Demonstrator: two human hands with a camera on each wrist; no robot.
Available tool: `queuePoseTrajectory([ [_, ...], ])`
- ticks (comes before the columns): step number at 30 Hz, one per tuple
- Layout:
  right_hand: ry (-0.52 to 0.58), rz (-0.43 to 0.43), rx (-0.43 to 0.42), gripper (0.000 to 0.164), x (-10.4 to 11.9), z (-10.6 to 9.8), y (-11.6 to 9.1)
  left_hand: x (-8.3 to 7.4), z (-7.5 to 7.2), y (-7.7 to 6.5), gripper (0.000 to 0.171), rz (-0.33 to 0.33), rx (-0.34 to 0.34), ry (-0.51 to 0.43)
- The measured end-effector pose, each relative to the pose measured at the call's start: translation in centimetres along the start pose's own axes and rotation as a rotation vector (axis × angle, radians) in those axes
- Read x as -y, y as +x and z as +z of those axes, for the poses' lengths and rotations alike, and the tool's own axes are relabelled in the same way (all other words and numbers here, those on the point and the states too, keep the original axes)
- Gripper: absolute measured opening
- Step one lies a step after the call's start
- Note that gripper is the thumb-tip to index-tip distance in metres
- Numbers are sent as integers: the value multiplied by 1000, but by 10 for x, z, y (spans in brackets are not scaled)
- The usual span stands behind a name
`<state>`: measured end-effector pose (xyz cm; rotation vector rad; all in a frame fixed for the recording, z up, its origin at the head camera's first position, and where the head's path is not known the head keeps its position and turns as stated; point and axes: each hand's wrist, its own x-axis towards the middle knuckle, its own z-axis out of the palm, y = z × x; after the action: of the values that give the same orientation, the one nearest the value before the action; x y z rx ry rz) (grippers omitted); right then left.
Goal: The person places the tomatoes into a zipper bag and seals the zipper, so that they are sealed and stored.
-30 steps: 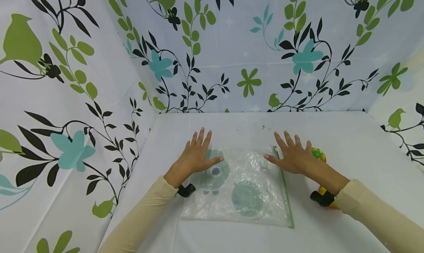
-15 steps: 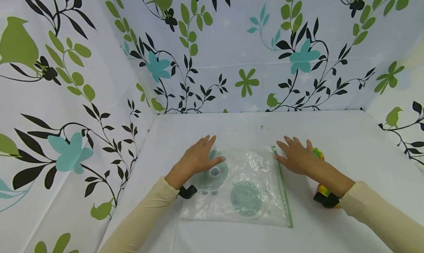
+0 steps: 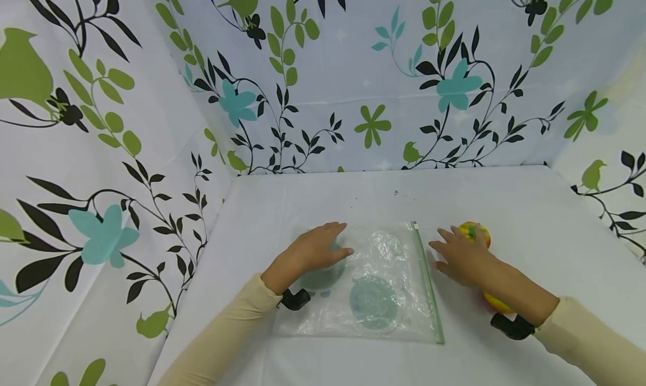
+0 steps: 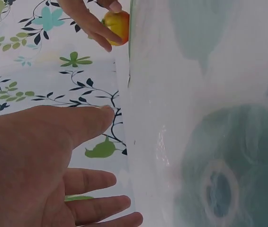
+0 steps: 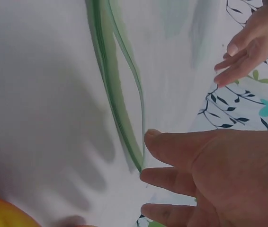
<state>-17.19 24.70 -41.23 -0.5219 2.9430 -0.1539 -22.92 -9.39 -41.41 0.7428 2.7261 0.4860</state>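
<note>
A clear zip bag (image 3: 373, 296) with a green zip edge (image 3: 429, 285) and pale green round prints lies flat on the white table. My left hand (image 3: 314, 250) hovers over the bag's upper left part, fingers extended and holding nothing. Right of the zip edge is my right hand (image 3: 465, 257), its fingers relaxed and nothing in its grasp. Just beyond the right hand sits a round orange-yellow fruit (image 3: 483, 233) with a green top, partly covered by that hand. A second yellow-orange thing (image 3: 498, 304) shows under the right wrist, mostly hidden.
The white table (image 3: 323, 201) meets a hanging cloth (image 3: 313, 111) printed with leaves, birds and flowers at the back. More printed cloth (image 3: 101, 178) rises along the left side. A black wrist camera (image 3: 295, 299) sits on the left wrist, another (image 3: 512, 325) on the right.
Both hands have come nearer and shifted right, their spread fingers relaxing. The left hand covers more of the upper print. More of the round fruit shows beyond the right fingers.
</note>
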Motion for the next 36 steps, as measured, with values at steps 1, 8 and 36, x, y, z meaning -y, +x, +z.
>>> queuePoseTrajectory([
  [1, 2, 1, 10, 50, 0, 2, -2, -2, 1, 1, 74, 7, 10, -4],
  [8, -64, -13, 47, 53, 7, 14, -16, -15, 14, 7, 71, 47, 114, 9],
  [36, 30, -14, 91, 71, 17, 32, -23, -108, 78, 42, 111, 38, 10, 275],
])
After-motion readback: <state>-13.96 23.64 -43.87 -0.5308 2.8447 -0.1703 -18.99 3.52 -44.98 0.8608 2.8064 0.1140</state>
